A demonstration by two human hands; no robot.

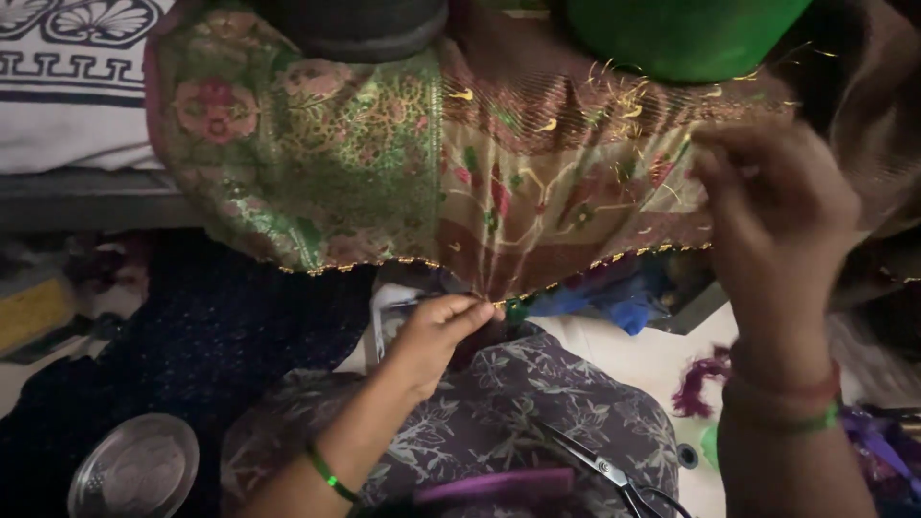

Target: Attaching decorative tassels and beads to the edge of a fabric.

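A brocade cloth (pixel 384 163) with floral patterns in green, pink and gold hangs across the upper middle, its lower edge trimmed with small gold beads. My left hand (pixel 436 331) pinches that beaded edge at the bottom centre, fingers closed on it. My right hand (pixel 777 216) is raised at the right, fingers curled on the cloth's right part among loose gold threads. Both wrists carry thin bangles.
Scissors (pixel 614 472) lie on my lap over a grey leaf-print garment (pixel 518 412). A round steel plate (pixel 134 470) sits at bottom left. A green cylinder (pixel 681 34) stands at the top. Blue fabric (pixel 614 302) and purple thread (pixel 696 379) lie at right.
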